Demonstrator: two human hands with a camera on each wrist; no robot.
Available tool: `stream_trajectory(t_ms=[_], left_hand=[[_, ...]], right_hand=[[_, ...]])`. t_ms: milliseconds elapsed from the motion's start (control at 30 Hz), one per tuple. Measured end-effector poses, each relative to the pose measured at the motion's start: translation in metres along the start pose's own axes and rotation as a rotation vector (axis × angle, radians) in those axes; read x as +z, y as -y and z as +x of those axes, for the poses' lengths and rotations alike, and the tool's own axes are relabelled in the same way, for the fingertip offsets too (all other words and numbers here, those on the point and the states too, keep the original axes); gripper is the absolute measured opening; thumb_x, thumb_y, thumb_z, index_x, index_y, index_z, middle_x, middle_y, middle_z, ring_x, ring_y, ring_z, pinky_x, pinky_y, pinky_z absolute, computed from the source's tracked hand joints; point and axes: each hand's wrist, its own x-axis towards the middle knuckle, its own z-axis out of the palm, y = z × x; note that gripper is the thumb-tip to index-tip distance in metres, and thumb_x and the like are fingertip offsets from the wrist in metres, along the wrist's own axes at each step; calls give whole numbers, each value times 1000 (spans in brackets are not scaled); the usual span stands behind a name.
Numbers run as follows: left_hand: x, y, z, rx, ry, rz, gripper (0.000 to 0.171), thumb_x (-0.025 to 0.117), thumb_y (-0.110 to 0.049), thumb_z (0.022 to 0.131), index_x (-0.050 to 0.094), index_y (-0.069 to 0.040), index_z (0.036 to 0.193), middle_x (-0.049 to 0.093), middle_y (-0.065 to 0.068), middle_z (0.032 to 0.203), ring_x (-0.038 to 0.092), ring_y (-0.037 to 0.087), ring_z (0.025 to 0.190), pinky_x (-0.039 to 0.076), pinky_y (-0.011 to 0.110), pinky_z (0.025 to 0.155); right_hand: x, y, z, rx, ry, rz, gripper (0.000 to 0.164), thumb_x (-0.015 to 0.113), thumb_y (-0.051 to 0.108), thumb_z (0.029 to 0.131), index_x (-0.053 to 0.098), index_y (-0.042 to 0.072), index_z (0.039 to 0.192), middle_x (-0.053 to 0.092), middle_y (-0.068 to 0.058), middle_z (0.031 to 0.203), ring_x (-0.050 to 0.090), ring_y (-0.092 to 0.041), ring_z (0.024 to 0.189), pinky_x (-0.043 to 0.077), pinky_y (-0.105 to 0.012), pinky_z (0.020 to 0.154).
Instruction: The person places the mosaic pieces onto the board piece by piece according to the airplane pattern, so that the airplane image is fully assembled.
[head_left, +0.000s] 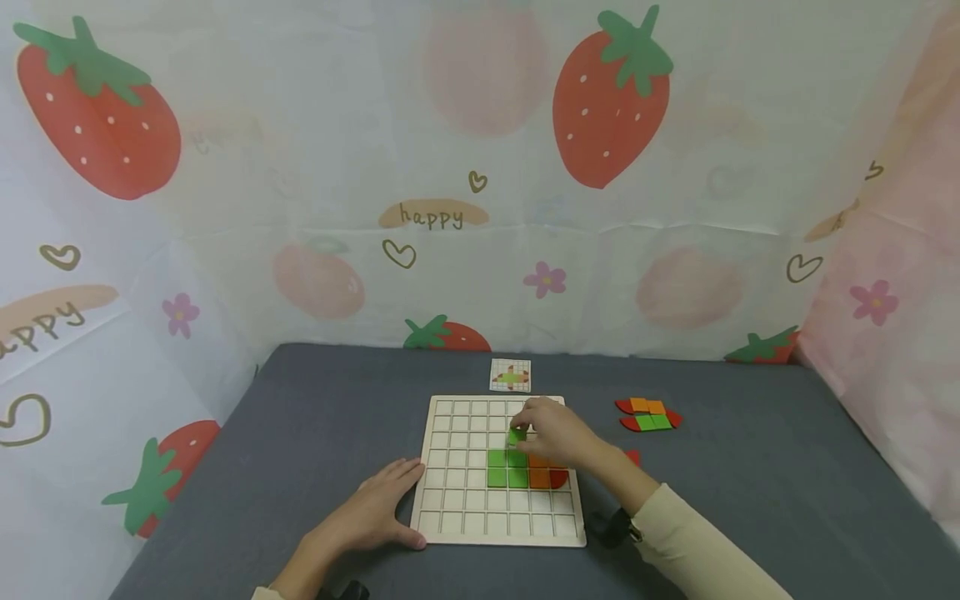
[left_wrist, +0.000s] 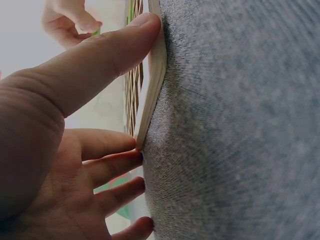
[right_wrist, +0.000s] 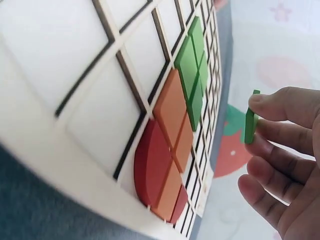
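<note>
We count four green squares (right_wrist: pixel 186 70), three orange squares (right_wrist: pixel 170 102) and two red pieces (right_wrist: pixel 152 167) seated on one board (head_left: pixel 465 523), with a fifth green tile (right_wrist: pixel 250 122) held over the grid by the right hand (head_left: pixel 555 429). Off to the board's right we make out two loose orange squares (head_left: pixel 638 406), two loose green squares (head_left: pixel 660 422) and at least three loose red pieces (head_left: pixel 624 407), plus one more red piece (head_left: pixel 633 457) partly hidden by the right forearm. One card (head_left: pixel 511 375) with a printed pattern lies just beyond the board's far edge. Our right arm reaches in across the board's right side, its grip pinching the tile between thumb and fingertips, the tile edge-on to the wrist camera. The left hand (head_left: pixel 382 504) has its fingers spread and fairly straight along the board's left edge, gripping nothing, the thumb at the near corner. The board is pale wood, shallow and squarish, its raised dividers making square cells, seven along the near row. The tiles are flat and thin, the red ones curved on one side. Grey, finely ribbed cloth covers the desk (head_left: pixel 300 417).
</note>
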Motion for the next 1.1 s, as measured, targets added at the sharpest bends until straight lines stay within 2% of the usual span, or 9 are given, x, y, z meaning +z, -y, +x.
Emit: stream_trajectory(t_ms=[233, 367, 600, 833, 1100], left_hand=[[0, 0, 0, 1, -3, 8, 102, 88, -33, 64, 40, 3, 146, 38, 20, 153, 27, 44, 145, 24, 67, 110], [-1, -1, 0, 2, -3, 14, 102, 88, -33, 64, 40, 3, 146, 38, 19, 153, 27, 44, 144, 24, 68, 109], [-1, -1, -1, 4, -1, 10, 102, 88, -33, 64, 39, 3, 146, 38, 20, 154, 27, 45, 145, 23, 68, 110], [0, -1, 0, -6, 4, 13, 102, 88, -34, 64, 39, 2, 146, 38, 20, 154, 27, 44, 145, 24, 67, 110], [1, 1, 1, -10, -2, 17, 102, 88, -35, 64, 40, 2, 146, 38, 19, 154, 27, 44, 144, 25, 67, 110]], right_hand=[[8, 9, 7, -33, 14, -9, 21, 71, 17, 86, 74, 7, 104, 65, -2, 91, 55, -11, 79, 48, -24, 68], [10, 14, 11, -50, 19, 10, 22, 70, 14, 84, 75, 5, 104, 66, -4, 93, 57, -15, 82, 49, -25, 70], [19, 16, 20, -35, 31, 21, 25, 70, 14, 84, 74, 5, 106, 67, -4, 95, 60, -16, 85, 51, -27, 73], [28, 20, 28, -31, 83, 32, 24, 69, 13, 85, 74, 5, 107, 68, -6, 102, 62, -20, 94, 53, -33, 82], [35, 26, 34, -39, 118, -34, 24, 73, 17, 84, 75, 7, 105, 67, -4, 97, 59, -15, 87, 51, -26, 75]])
